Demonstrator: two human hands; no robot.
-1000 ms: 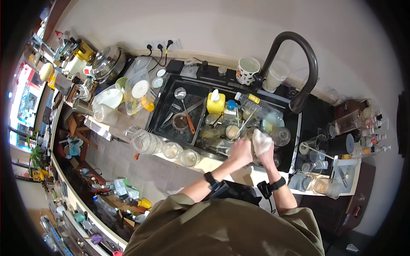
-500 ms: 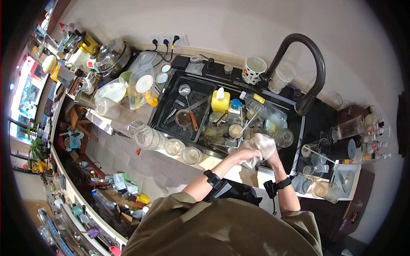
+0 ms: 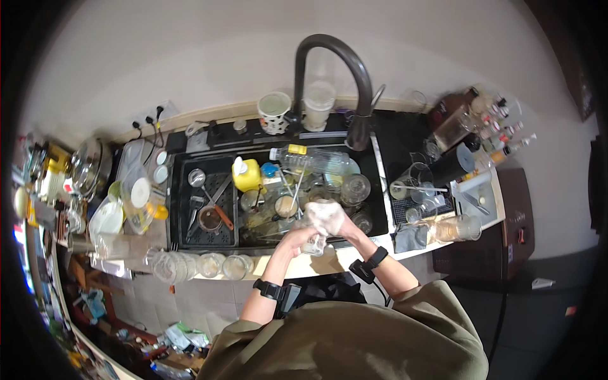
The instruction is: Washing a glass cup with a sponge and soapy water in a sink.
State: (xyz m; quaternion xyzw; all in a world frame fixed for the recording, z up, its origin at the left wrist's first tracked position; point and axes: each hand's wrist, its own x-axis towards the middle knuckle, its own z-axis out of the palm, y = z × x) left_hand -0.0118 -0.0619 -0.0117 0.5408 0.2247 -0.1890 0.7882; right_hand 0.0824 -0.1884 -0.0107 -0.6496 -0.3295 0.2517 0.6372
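Observation:
Both my hands are together over the sink's near edge. My left hand [image 3: 296,241] is closed around what looks like a clear glass [image 3: 315,246], partly hidden by fingers and suds. My right hand [image 3: 339,223] is closed and pressed against it, with a white, sudsy bundle [image 3: 324,214] over its fingers. Whether that bundle is a cloth or thick foam cannot be told. Just beyond, the sink [image 3: 269,248] holds glassware, a cup with a tan inside [image 3: 286,206], a clear plastic bottle [image 3: 316,161] and a yellow pump bottle [image 3: 247,175].
A black tray [image 3: 196,240] at the sink's left holds a ladle [image 3: 197,178] and a wooden-handled strainer [image 3: 211,218]. Several glass jars [image 3: 237,266] line the front edge at left. The dark faucet [image 3: 360,130] arches behind. Glasses [image 3: 465,228] stand on the right counter.
The view has turned right, so the sink and hands now appear further left. My hands stay together on the same sudsy thing, with slightly shifted wrists.

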